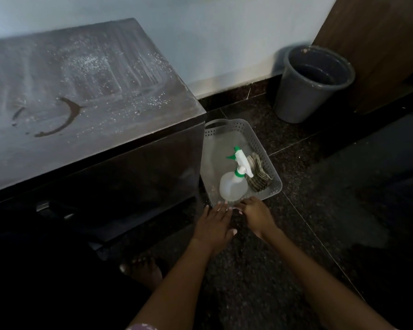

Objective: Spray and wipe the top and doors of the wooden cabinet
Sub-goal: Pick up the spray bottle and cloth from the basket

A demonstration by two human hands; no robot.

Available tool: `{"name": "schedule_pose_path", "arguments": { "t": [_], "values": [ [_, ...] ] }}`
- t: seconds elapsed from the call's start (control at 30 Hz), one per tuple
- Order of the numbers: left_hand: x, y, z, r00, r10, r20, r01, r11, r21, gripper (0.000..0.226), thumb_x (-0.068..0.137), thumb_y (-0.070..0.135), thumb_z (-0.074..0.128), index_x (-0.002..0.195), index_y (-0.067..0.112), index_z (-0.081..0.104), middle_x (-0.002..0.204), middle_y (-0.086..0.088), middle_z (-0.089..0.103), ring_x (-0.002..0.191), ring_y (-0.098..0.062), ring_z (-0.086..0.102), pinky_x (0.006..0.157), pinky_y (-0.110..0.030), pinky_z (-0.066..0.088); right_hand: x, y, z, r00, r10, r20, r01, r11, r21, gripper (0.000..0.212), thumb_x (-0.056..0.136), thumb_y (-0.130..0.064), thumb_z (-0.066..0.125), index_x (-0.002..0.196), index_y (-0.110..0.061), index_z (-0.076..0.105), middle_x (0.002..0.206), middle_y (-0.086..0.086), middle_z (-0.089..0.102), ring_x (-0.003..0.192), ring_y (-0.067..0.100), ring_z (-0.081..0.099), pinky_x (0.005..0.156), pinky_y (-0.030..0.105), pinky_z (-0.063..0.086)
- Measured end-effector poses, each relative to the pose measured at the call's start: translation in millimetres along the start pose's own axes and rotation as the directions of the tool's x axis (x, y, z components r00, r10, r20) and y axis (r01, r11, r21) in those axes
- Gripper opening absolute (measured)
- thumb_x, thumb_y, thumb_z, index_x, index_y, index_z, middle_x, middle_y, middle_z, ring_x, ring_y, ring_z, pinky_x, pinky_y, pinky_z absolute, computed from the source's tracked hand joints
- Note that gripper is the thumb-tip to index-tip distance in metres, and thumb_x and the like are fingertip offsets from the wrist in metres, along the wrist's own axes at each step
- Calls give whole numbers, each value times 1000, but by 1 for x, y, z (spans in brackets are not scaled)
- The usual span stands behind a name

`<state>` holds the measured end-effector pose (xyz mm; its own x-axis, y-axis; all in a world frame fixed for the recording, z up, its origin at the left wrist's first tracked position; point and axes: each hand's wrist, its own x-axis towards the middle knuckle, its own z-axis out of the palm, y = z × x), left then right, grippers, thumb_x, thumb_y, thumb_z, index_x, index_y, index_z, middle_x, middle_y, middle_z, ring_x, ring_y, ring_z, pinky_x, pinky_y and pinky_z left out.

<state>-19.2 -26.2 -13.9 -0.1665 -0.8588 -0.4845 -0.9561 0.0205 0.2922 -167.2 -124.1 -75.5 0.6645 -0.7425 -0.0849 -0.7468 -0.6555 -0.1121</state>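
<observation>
the left hand [214, 220] lies flat with fingers straight and spread, their tips at the near rim of a pale grey perforated plastic basket [255, 139] that sits on the dark speckled stone floor [284, 258]. the right hand [255, 214] is just beside it, fingers bent down over the same rim; whether they actually grip the edge cannot be told. neither hand holds the bottle or the cloth.

inside the basket stands a translucent white round-bodied plastic spray bottle [230, 186] with a white trigger head and green nozzle and collar; no label or writing can be read on it. pressed against its right side is a folded cloth [258, 173], ribbed in dull green and beige.

the basket is just beside the right end of the dark wooden cabinet [81, 91], whose top is a matt surface filmed with pale dust, white specks and streaks, plus a dark curved ring mark. its front doors look glossy and nearly black. a round grey plastic bin [312, 86] stands by the wall, well apart from the basket. a bare foot [141, 270] shows on the floor near the cabinet's base.
</observation>
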Motion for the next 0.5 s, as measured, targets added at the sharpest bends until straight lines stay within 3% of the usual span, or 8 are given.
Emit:
{"name": "schedule_pose_path", "arguments": {
  "t": [0.1, 0.27, 0.4, 0.5],
  "values": [
    [0, 3, 8, 995, -4, 102, 5, 1000, -8, 66, 105, 42, 30, 159, 10, 9, 167, -9, 5, 154, -23, 3, 123, -45, 1, -29, -10, -2, 1000, -1, 16, 0, 997, 77, 29, 72, -16, 59, 94, -25, 75, 85, 5, 72, 76, 28, 64, 59, 28, 50],
    [-13, 8, 24, 969, 14, 245, 3, 998, -68, 64, 105, 42, 32, 158, 10, 16, 166, -11, 13, 153, -23, 11, 122, -47, 7, -69, -23, 9, 996, 28, 85, -36, 994, 102, 36, 77, -15, 58, 105, -33, 71, 99, 2, 71, 93, 27, 63, 66, 33, 55],
    [-20, 14, 26, 959, 14, 284, 12, 996, -92, 63, 104, 41, 35, 157, 11, 20, 164, -12, 20, 151, -25, 19, 121, -47, 14, -88, -27, 8, 996, 61, 72, -76, 971, 229, 24, 81, -19, 62, 101, -25, 73, 99, 4, 71, 94, 27, 63, 69, 32, 52],
    [-17, 15, 22, 980, -9, 198, 38, 989, -142, 58, 102, 42, 41, 150, 10, 36, 154, -14, 41, 140, -29, 39, 115, -42, 31, -92, -29, 4, 935, 354, -10, -293, 788, 542, 22, 81, -24, 69, 100, -13, 71, 96, 7, 72, 89, 23, 67, 73, 28, 51]
  ]
}}
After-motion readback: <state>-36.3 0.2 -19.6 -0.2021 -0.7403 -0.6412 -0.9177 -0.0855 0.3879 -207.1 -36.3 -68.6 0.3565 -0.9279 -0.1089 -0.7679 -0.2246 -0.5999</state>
